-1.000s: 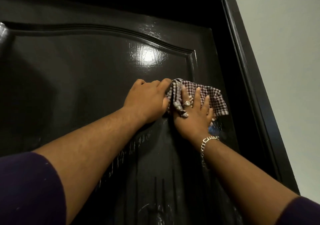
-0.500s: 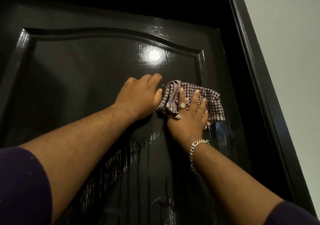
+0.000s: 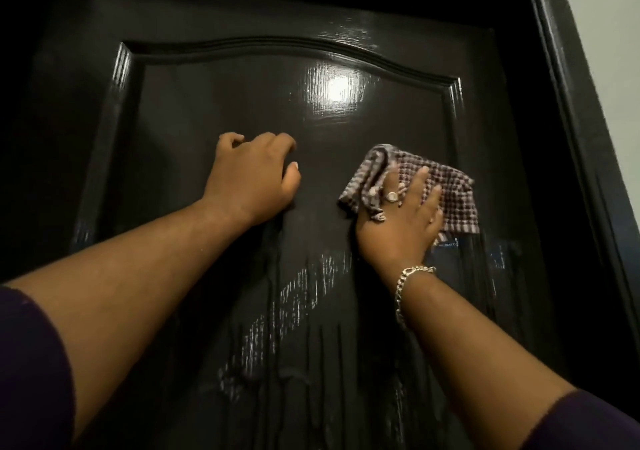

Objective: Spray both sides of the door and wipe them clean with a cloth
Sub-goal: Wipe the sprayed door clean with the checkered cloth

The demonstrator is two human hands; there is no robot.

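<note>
Glossy dark door [image 3: 214, 110] fills the view, raised arched panel, lamp glare upper centre, wet drip streaks lower down; pale wall [image 3: 602, 27] at far right past the frame. Left hand [image 3: 254, 176] rests on the panel, fingers loosely curled, holding nothing. It now sits well apart from the checked cloth [image 3: 446, 186], where half a second ago it nearly touched it. Right hand [image 3: 403, 221], ringed, chain bracelet [image 3: 407, 290] at wrist, presses the cloth flat with spread fingers, further right than before.
</note>
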